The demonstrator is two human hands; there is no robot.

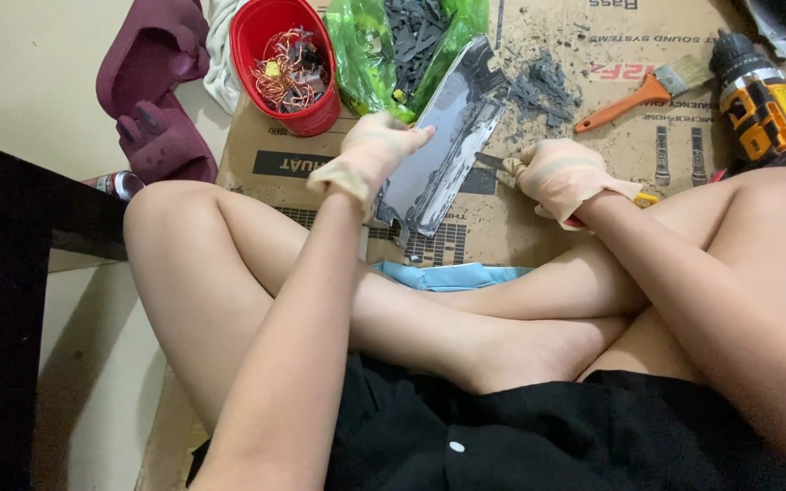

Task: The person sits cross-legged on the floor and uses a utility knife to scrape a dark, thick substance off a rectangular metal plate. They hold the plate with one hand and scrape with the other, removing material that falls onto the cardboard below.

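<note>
Two gloved hands work on one long grey metal plate (443, 136), which stands tilted over the cardboard sheet (593, 182) in front of my crossed legs, its lower end down near my shins and its upper end leaning away toward the green bag. My left hand (377, 150) is closed around the plate's left edge, fingers wrapped over the front of it, holding it steady. My right hand (561, 177) is clenched on a small tool (493, 162) whose dark tip touches the plate's right edge; the handle is mostly hidden in the fist (a bit of red and yellow shows under the wrist, and I cannot tell what kind of tool it is).

Just beyond the plate, dark grey scraps (539, 86) and crumbs lie scattered on the cardboard. Behind the plate's top end sits a green plastic bag (366, 55) with more dark strips inside. Beside the bag, to the left, stands a red bucket (261, 36) holding tangled copper wire (288, 77). Farther left, two maroon slippers (152, 91) lie on the pale floor.

To the right of the scraps lies a paintbrush (648, 89) with an orange handle, and past it, near my right knee, a yellow and black cordless drill (766, 105). A light blue cloth (452, 275) lies against my shins, and a dark table edge (11, 273) fills the left side.
</note>
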